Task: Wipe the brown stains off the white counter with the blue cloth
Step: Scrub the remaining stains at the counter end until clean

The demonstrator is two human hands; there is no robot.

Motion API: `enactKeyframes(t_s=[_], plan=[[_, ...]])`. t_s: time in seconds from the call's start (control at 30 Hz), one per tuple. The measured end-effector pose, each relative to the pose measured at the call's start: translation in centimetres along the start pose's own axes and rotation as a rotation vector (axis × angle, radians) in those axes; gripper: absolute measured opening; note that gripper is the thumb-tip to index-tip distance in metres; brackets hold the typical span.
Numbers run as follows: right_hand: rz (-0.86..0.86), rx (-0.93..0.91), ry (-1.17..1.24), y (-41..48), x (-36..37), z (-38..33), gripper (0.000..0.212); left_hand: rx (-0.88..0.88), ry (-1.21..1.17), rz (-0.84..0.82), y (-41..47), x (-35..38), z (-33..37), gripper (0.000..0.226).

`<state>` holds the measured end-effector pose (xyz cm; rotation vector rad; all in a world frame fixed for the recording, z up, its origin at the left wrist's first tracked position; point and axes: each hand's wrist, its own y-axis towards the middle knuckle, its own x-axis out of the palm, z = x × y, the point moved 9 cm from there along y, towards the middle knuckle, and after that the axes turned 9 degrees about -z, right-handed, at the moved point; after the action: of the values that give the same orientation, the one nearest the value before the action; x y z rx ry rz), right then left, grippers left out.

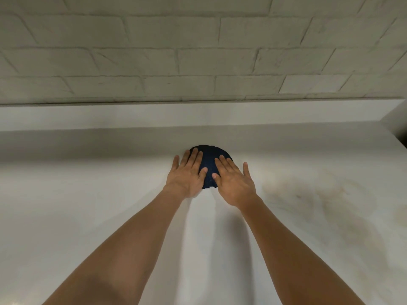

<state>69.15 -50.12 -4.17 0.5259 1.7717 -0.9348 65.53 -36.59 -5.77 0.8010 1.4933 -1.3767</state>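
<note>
Now we are pressing our left hand (187, 173) and right hand (234, 184) flat on the dark blue bunched cloth (210, 162), fingers (194, 157) straight and slightly spread, curling round nothing. The cloth is lying on the smooth white counter (88, 205), towards its far side, below the white painted brick wall (198, 51). To the right of the cloth, apart from it, faint brown smeared stains (308, 194) are showing on the counter.

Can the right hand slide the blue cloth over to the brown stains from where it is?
Probably yes: the right hand lies flat on the bunched dark blue cloth, and the smeared brown stains lie just to its right on the white counter, with nothing standing between.
</note>
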Motion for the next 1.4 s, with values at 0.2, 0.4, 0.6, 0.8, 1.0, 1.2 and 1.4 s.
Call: enactKeyframes(t_s=[0.2, 0.4, 0.6, 0.8, 1.0, 1.2, 1.4], plan=[[0.011, 0.028, -0.007, -0.3, -0.1, -0.5, 0.056, 0.040, -0.053, 0.005, -0.7, -0.2, -0.8, 0.068], [0.001, -0.013, 0.012, -2.4, 1.7, -4.7, 0.055, 0.032, -0.059, 0.010, -4.7, 1.6, -4.0, 0.068], [0.006, -0.039, 0.008, -5.7, 4.0, -9.2, 0.055, 0.025, -0.028, 0.000, -10.1, 4.0, -6.5, 0.066], [0.008, -0.048, -0.009, -10.8, 6.8, -12.9, 0.055, 0.037, -0.015, 0.015, -16.2, 6.5, -7.7, 0.066], [0.016, -0.037, -0.013, -15.3, 9.2, -15.4, 0.056, 0.060, -0.056, 0.025, -21.1, 8.8, -8.0, 0.066], [0.039, -0.035, 0.004, -19.5, 11.0, -17.1, 0.055, 0.083, -0.080, 0.029, -25.4, 10.6, -7.7, 0.066], [0.069, -0.068, 0.203, -22.0, 10.9, -16.8, 0.055, 0.060, -0.181, 0.061, -26.9, 9.6, -6.4, 0.063]])
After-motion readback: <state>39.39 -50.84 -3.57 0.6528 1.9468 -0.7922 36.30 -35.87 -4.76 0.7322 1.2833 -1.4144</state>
